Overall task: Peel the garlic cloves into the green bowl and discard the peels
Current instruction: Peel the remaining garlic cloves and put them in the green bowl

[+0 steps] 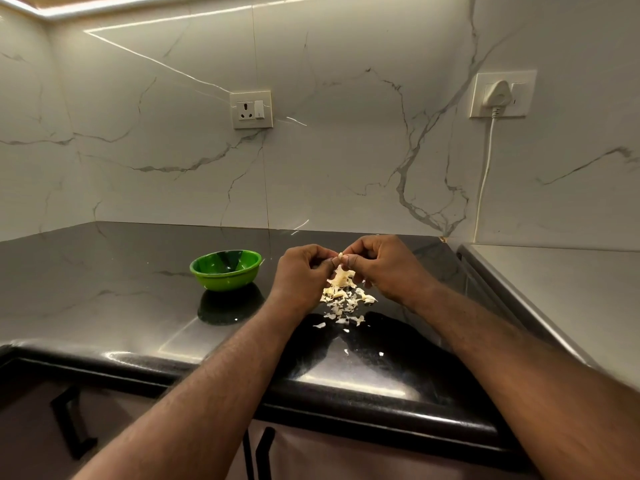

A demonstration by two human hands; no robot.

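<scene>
Both hands meet above the black counter [104, 292]. My left hand [303, 275] and my right hand [384, 268] each pinch the same small garlic clove [340, 258] between fingertips and thumbs; most of the clove is hidden. Directly below the hands lies a heap of pale garlic peels [341, 296], with loose flakes scattered toward the counter's front edge. The green bowl [225, 270] stands upright to the left of my left hand, a short gap away; its inside is dark and I cannot tell what it holds.
A marble wall backs the counter, with a socket [251, 109] in the middle and a plugged-in white cable [485, 174] at the right. A steel surface [554, 289] adjoins the counter on the right. Cabinet handles [263, 452] sit below the front edge.
</scene>
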